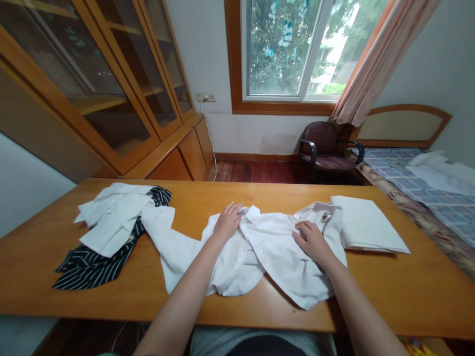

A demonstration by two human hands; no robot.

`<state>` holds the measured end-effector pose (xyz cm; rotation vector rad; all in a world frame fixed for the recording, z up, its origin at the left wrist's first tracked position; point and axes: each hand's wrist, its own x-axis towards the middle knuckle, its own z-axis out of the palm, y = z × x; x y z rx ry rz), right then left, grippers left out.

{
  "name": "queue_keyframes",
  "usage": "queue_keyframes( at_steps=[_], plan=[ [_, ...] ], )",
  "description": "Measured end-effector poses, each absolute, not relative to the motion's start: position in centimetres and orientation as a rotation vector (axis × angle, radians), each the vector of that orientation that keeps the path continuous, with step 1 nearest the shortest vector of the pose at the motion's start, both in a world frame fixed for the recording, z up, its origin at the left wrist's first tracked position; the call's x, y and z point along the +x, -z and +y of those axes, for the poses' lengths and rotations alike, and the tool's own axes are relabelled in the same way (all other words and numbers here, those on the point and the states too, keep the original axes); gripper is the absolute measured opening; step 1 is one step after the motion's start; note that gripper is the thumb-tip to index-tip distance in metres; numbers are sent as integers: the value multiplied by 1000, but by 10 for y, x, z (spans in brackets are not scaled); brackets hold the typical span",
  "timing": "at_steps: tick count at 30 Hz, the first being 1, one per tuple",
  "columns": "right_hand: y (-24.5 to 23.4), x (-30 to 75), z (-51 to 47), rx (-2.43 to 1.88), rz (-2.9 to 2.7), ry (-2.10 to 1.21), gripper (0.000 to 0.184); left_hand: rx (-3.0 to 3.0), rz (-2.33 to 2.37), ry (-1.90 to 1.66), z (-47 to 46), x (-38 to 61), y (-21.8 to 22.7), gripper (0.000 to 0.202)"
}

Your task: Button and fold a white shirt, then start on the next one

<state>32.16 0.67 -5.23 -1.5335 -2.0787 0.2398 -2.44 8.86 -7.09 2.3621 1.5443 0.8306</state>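
A white shirt lies crumpled across the middle of the wooden table, one sleeve stretched out to the left. My left hand rests on it beside the collar, fingers extended and pointing away from me. On the shirt's right part lies my right hand, its fingers slightly bent and apart, touching the cloth. Neither hand visibly grips the fabric. The shirt's right end reaches up against a folded white cloth.
At the table's left sits a pile of white cloth pieces over black-and-white striped fabric; the shirt's sleeve end touches it. Beyond the wooden table stand a glass-door cabinet, an armchair and a bed.
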Motion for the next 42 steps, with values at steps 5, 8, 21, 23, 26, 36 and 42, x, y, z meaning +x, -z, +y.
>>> queue_keyframes(
  at_steps=[5,8,21,23,26,36,42],
  plan=[
    [20,291,22,-1361,-2102,-261,16,2420,1532,-857,74,-32,75,47],
    [5,256,38,-1151,-2152,-346,21,2424,1545,-893,70,-32,73,40],
    [31,183,50,-818,-2219,-584,22,2271,1501,-985,40,-43,68,24],
    [44,189,46,-893,-2137,-592,22,2196,1505,-979,42,-43,64,19],
    [54,195,44,-942,-2084,-592,24,2085,1510,-957,49,-40,56,15],
    [51,200,59,-1131,-1944,-617,29,1865,1309,-982,95,0,27,25],
    [57,208,80,-1206,-1840,-608,41,1902,1221,-1067,103,9,46,30]
  ],
)
